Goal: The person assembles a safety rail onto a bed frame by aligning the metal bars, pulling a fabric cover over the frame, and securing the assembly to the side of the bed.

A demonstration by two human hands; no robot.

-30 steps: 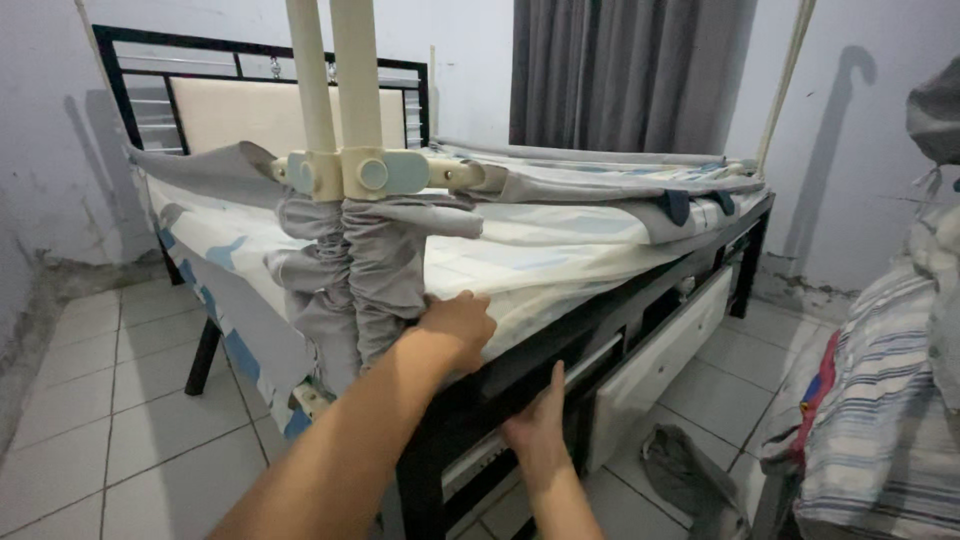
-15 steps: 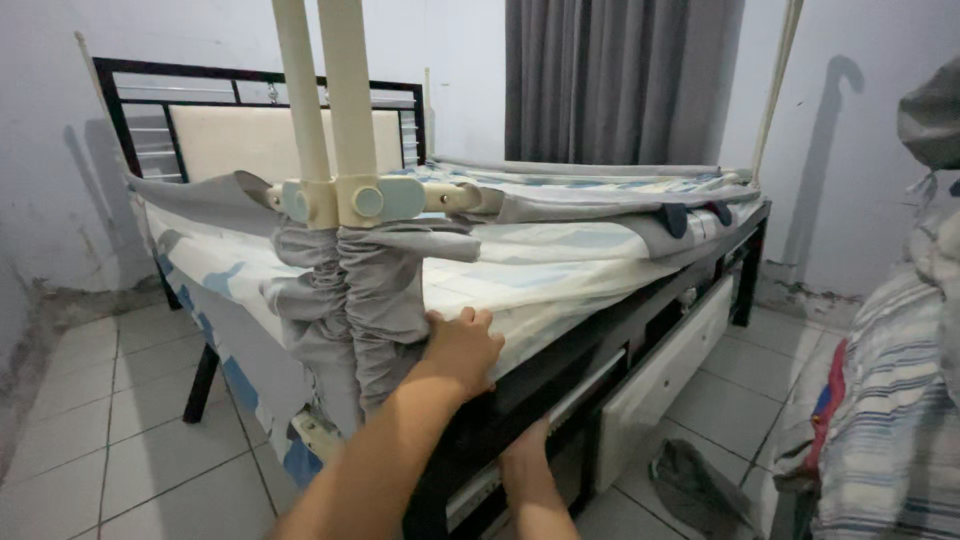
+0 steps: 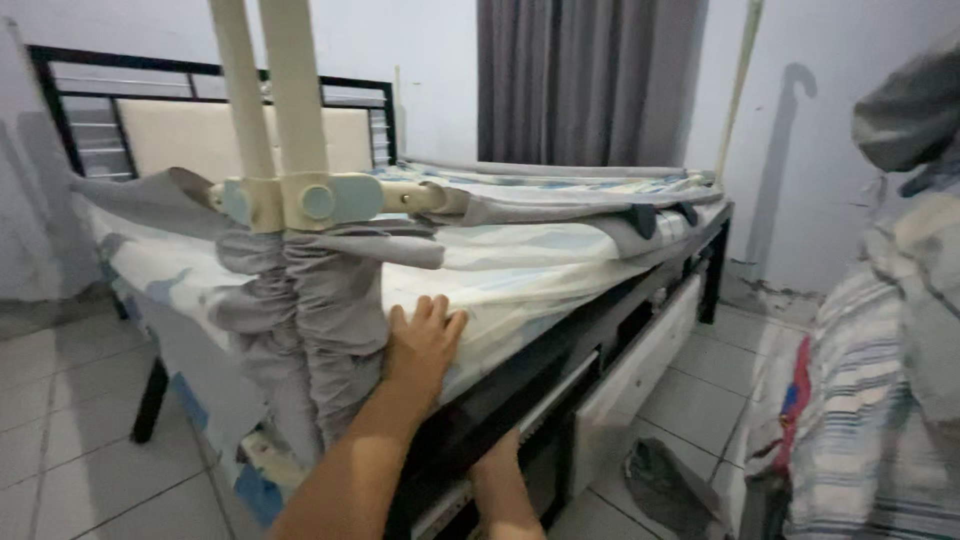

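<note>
Dim, cool indoor light, soft shadows on the right wall (image 3: 800, 150), slight blur and wide-angle bending at edges.

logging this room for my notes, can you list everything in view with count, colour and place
cream folding rail posts: two, upright at the bed's near corner
gathered grey fabric netting: one, hanging below the posts' hinge
pale patterned mattress: one, on the bed
black metal bed frame: one, centre
cream padded headboard: one, left rear
dark grey curtain: one, back wall
striped fabric pile: one, right edge
grey floor tiles: lower left
left hand: flat on the mattress edge beside the netting
right hand: low at the frame, fingers hidden
</note>
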